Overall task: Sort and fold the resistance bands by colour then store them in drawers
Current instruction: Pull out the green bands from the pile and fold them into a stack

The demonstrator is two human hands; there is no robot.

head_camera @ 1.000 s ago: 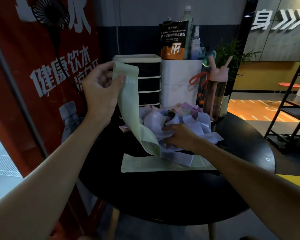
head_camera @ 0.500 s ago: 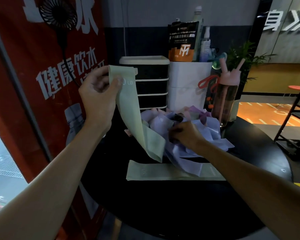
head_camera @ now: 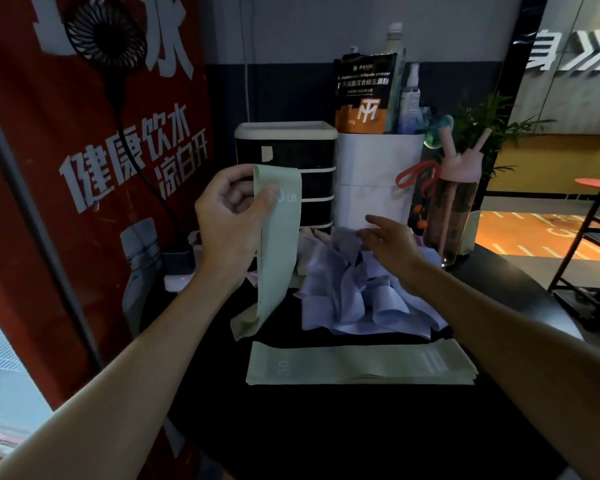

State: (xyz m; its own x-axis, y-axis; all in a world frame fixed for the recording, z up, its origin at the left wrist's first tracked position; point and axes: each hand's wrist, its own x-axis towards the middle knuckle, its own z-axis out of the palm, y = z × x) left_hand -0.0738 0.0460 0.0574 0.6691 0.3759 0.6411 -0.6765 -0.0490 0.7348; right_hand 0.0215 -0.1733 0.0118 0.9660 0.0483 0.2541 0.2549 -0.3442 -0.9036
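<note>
My left hand (head_camera: 231, 209) pinches the top of a pale green resistance band (head_camera: 278, 258) that hangs down, its lower end resting on the black round table (head_camera: 361, 445). Above a tangled pile of lilac bands (head_camera: 357, 292), my right hand (head_camera: 390, 239) hovers with fingers apart and nothing in it. A flat stack of green bands (head_camera: 357, 363) lies in front of the pile. A small black drawer unit with a white frame (head_camera: 288, 174) stands behind, its drawers shut.
A white box (head_camera: 378, 178) holding a powder pouch and spray bottles stands right of the drawers. A pink-lidded water bottle (head_camera: 454, 209) is beside it. A red banner and a black fan (head_camera: 106, 32) are on the left; a black rack (head_camera: 593, 258) on the right.
My right hand has lifted off the lilac pile and opened. The green band has come free of the pile and now hangs straighter from my left hand.
</note>
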